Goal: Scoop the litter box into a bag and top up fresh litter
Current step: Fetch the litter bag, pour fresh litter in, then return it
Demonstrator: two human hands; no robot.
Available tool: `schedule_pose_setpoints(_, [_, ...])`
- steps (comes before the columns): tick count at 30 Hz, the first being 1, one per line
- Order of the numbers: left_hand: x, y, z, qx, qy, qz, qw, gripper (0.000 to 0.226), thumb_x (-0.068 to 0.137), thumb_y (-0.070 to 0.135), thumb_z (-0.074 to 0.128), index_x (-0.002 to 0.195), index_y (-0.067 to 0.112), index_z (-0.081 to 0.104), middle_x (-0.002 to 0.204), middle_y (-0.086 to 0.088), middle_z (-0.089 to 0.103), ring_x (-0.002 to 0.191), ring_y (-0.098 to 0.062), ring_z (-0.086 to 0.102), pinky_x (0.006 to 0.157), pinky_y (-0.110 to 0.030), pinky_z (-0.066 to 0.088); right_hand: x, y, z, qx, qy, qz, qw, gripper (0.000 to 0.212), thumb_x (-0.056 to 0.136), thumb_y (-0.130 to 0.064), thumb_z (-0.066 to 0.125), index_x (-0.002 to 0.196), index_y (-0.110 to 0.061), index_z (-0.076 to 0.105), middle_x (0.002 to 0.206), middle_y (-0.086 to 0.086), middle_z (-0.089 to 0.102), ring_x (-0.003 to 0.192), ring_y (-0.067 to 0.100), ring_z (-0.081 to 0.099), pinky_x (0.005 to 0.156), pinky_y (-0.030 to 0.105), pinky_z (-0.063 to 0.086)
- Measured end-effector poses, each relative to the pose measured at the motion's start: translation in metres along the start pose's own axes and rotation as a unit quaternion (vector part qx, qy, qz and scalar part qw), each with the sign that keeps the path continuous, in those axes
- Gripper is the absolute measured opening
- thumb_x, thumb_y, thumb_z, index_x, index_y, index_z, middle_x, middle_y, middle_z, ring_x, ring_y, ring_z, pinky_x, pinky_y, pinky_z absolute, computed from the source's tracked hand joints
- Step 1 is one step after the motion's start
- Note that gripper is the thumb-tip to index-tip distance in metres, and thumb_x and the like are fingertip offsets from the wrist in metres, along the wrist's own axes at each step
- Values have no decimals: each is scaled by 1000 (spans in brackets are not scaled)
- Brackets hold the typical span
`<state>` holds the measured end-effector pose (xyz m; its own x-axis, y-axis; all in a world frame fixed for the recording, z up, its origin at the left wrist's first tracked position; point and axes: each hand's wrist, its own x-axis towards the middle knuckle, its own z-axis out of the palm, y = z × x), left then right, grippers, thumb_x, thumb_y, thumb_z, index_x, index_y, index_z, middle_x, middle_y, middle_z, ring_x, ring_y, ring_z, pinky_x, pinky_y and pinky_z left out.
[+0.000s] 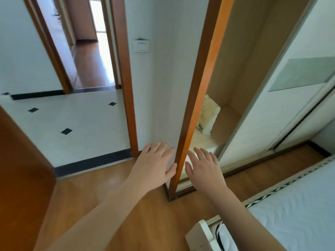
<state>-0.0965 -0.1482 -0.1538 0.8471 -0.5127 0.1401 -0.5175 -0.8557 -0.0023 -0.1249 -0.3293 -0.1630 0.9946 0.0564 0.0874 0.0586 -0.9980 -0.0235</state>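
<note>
A cream-white bag (208, 115), likely the fresh litter, stands on the floor inside an open wardrobe (228, 122). My left hand (154, 163) is stretched out with straight fingers in front of the white wall, just left of the wardrobe's orange wooden post (197, 98). On the other side of that post my right hand (204, 167) reaches forward, fingers spread, low in the wardrobe opening. Both hands hold nothing. No litter box or scoop is in view.
The wardrobe's white sliding door (282, 98) is pushed to the right. A bed with a white sheet (297, 205) fills the lower right, and a white object (201, 236) sits at its corner. A doorway (76, 124) to a tiled hall opens at left.
</note>
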Motion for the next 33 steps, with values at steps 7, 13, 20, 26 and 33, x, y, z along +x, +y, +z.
schedule_pose_setpoints(7, [66,2,30,-5,1,80,997,61,97,57,30,149,25,35,155,-4,36,144,-25,30,117,-45,23,19,27,3,6,-9,90,996,49,101,-43,25,147,-26,31,155,3,31,145,26,22,120,46,15])
schedule_pose_setpoints(13, [125,24,40,-3,38,146,988,53,97,46,44,143,21,46,147,-6,48,139,-26,39,113,-43,29,32,69,5,4,35,132,991,46,98,-39,39,139,-18,46,145,9,46,138,29,37,115,48,27])
schedule_pose_setpoints(20, [207,52,38,4,79,175,981,47,90,33,55,134,14,53,134,-10,56,129,-28,49,105,-42,41,76,140,13,3,63,144,988,46,97,-39,41,139,-20,45,145,8,46,137,29,37,115,46,25])
schedule_pose_setpoints(26, [288,73,43,17,61,147,987,51,94,33,43,142,17,41,145,-8,46,138,-27,36,114,-42,30,129,202,9,15,88,118,989,44,96,-36,43,137,-21,44,143,3,46,134,26,39,113,43,26])
schedule_pose_setpoints(33, [372,90,53,51,30,79,995,57,97,35,37,151,19,26,160,-9,22,149,-31,10,121,-46,10,184,267,18,9,85,90,992,47,96,-37,39,141,-22,40,146,2,42,136,24,37,114,41,24])
